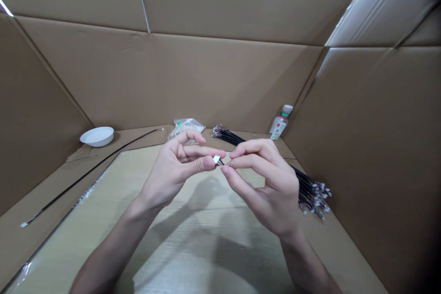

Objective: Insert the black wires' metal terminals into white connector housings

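Above the middle of the board, my left hand (174, 167) pinches a small white plastic connector (217, 159) between thumb and index finger, its other fingers loosely curled. Short dark wires (221, 163) come out of the connector's right side. My right hand (270, 183) has its thumb and fingertips closed on these thin wires, close beside the connector. The wire ends are too small to make out, and the right fingers partly cover them.
A bundle of black cables (306, 188) with white connectors lies behind my right hand. One long black cable (99, 165) lies at left, near a white bowl (98, 137). A clear plastic bag (188, 125) and a bottle (280, 124) stand at the back, before cardboard walls (220, 82).
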### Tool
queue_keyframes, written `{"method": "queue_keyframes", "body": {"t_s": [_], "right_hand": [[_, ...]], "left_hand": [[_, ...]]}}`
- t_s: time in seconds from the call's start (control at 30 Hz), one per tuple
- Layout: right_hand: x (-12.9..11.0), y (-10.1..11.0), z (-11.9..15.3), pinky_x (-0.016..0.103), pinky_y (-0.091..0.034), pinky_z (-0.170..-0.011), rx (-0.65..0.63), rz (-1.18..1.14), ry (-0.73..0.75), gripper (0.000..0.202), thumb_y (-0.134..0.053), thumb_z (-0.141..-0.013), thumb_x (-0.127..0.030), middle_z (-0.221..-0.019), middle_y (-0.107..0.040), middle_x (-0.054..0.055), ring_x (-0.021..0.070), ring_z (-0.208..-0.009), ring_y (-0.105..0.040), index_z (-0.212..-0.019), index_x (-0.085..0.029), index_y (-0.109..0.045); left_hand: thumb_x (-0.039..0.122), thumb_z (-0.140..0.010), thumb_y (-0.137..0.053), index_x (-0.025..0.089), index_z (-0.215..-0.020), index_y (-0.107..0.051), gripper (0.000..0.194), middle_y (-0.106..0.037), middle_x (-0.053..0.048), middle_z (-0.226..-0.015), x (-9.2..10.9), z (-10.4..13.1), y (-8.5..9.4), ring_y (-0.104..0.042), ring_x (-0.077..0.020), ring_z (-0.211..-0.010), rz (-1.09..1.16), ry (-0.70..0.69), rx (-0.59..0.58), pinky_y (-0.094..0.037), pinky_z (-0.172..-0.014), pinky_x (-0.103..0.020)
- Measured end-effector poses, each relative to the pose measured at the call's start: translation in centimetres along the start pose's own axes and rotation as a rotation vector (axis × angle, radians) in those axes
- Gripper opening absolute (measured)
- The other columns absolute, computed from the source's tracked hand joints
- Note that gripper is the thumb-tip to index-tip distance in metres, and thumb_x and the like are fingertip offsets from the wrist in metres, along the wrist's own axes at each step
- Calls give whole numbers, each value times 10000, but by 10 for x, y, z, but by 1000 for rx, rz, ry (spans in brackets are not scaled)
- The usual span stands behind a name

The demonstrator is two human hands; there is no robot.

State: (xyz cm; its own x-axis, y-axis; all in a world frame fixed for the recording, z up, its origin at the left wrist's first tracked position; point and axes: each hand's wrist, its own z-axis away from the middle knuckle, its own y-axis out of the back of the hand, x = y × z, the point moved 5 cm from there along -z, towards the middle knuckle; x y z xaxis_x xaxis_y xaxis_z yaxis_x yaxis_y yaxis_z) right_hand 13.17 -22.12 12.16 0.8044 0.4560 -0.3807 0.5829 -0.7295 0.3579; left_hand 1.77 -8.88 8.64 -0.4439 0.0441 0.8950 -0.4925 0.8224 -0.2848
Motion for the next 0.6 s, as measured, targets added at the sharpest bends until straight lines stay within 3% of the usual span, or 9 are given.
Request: {"method": "queue_keyframes", "body": {"t_s": [0.3,0.6], "right_hand": [[3,-1,0,363,-493,-865,-68,7,-30,94,-720,-942,-128,-980,-677,40,200,-968,-613,-898,-205,-688],[26,-7,4,375,-493,-905,-96,-368,-365,123,-740,-937,-238,-997,-667,40,201,-967,-633,-824,-210,-702]], "left_hand": [[144,-847,-847,210,-968,-558,320,-832,-25,-964,-1,0,-1,-808,-171,-853,-91,-91,50,-648,-788,-226],[127,-841,-846,217,-910,-533,332,-831,-22,-912,6,5,-12,-813,-224,-900,-192,-302,127,-677,-767,-263]]}}
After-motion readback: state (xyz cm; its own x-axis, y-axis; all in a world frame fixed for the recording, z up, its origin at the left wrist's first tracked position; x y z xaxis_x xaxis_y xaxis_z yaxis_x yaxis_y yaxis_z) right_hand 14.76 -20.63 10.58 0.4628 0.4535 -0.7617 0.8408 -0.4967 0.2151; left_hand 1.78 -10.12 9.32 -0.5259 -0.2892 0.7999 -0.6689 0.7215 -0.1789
